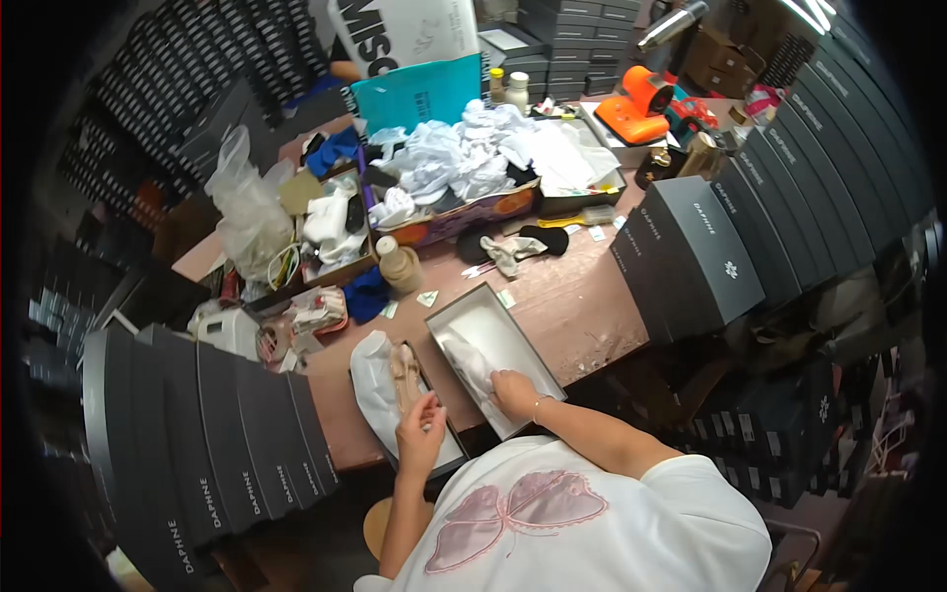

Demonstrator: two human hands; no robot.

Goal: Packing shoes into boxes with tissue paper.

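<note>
My left hand (pixel 420 436) is at the near end of a beige sandal (pixel 402 373), its fingers curled; whether they grip the sandal or something small, I cannot make out. White tissue paper (pixel 372 380) lies beside the sandal, over a shallow grey box part (pixel 452 454). To the right stands an open shoe box (pixel 505 314) with a dark rim and white inside. Reaching into it, my right hand (pixel 514 396) is closed on crumpled white tissue paper (pixel 468 361). What the paper covers is hidden.
Stacks of dark shoe boxes flank the table at left (pixel 222 424) and right (pixel 691 247). Behind are a carton of crumpled white paper (pixel 454 158), a cream bottle (pixel 398 264), dark insoles with a white cloth (pixel 513 253), and an orange tool (pixel 636 111).
</note>
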